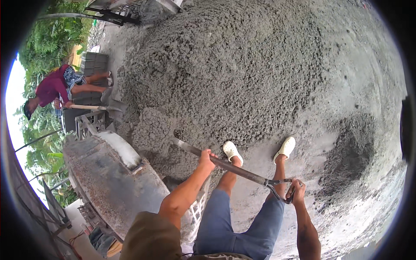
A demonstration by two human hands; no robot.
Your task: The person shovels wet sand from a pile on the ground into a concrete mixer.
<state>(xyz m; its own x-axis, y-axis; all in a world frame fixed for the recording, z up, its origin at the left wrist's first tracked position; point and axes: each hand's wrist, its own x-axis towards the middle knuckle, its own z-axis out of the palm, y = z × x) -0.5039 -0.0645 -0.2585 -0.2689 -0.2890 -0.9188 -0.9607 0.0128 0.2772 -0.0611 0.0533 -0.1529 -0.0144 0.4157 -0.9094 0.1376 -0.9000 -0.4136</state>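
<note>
A shovel (237, 170) with a long shaft lies across the view in front of my legs. My left hand (207, 159) is wrapped round the shaft toward its blade end. At the other end, my right hand (297, 190) is closed on the dark D-shaped handle. The blade is mostly hidden in the grey, crumbly mix at the near left edge of a large heap of wet concrete mix (234, 69). My feet, in pale clogs, stand at the heap's near edge.
A rusty metal drum-like machine (108, 173) stands close on my left. Beyond it a co-worker (54, 89) bends over with another shovel (93, 107), beside stacked grey blocks (94, 62). A smaller dark pile (349, 151) lies on the floor to my right.
</note>
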